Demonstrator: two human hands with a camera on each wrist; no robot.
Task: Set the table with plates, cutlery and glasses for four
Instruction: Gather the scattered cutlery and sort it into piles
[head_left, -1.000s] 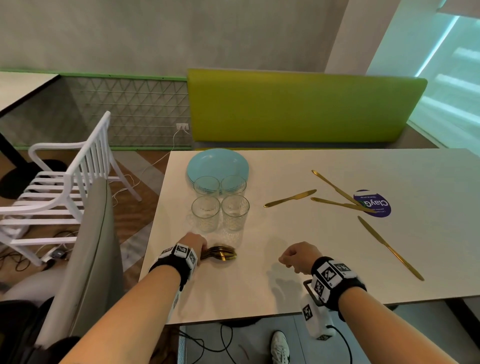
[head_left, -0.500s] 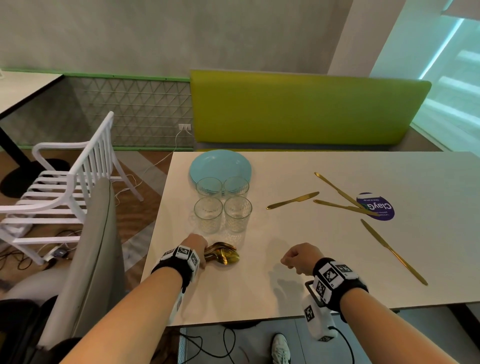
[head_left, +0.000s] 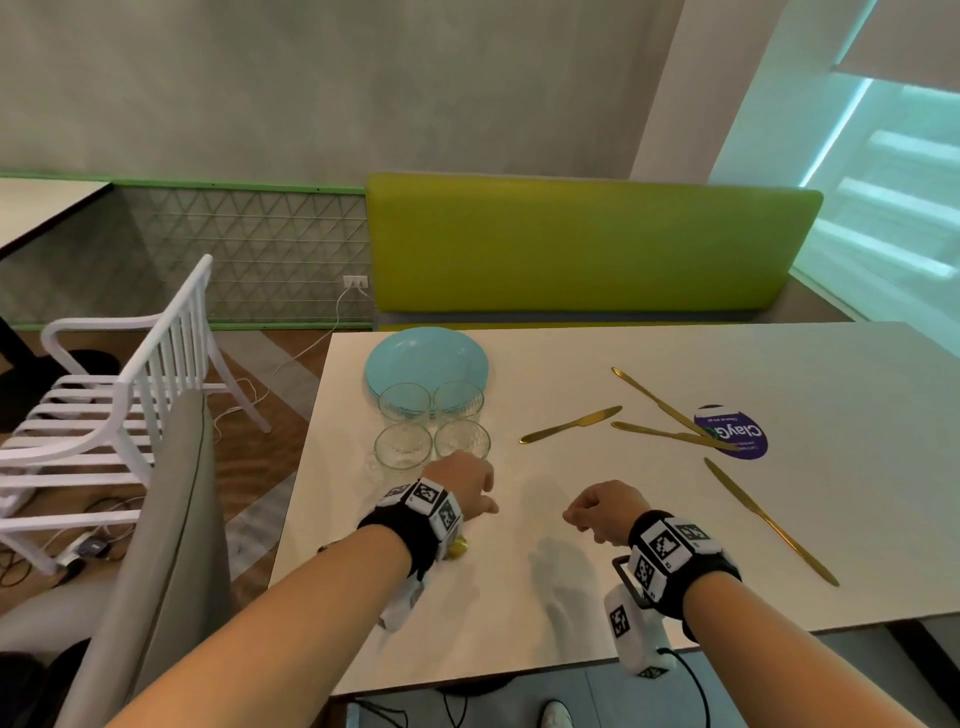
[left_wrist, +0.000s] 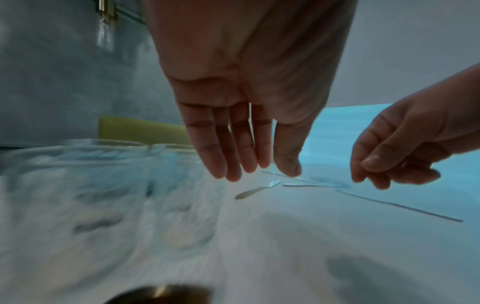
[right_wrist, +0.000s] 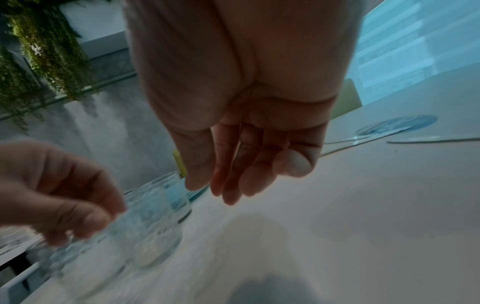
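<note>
Four clear glasses (head_left: 431, 423) stand in a square in front of a light blue plate (head_left: 426, 358) at the table's far left. Several gold knives (head_left: 569, 425) lie scattered to the right. My left hand (head_left: 480, 493) hovers just in front of the nearest glasses; in the left wrist view its fingers (left_wrist: 233, 156) are straight and hold nothing. Gold spoons (head_left: 457, 548) lie on the table, mostly hidden under that wrist. My right hand (head_left: 576, 517) hangs over the table's middle, loosely curled and empty, as the right wrist view (right_wrist: 233, 189) confirms.
A white table (head_left: 675, 571) carries everything, with a round purple sticker (head_left: 737, 434) under two knives. A grey upholstered chair back (head_left: 156, 545) and a white slatted chair (head_left: 130, 389) stand to the left. A green bench (head_left: 587, 249) runs behind the table.
My left hand has let go of the gold spoons and moved forward and right toward the glasses. The spoons stay on the table. The right hand has barely shifted.
</note>
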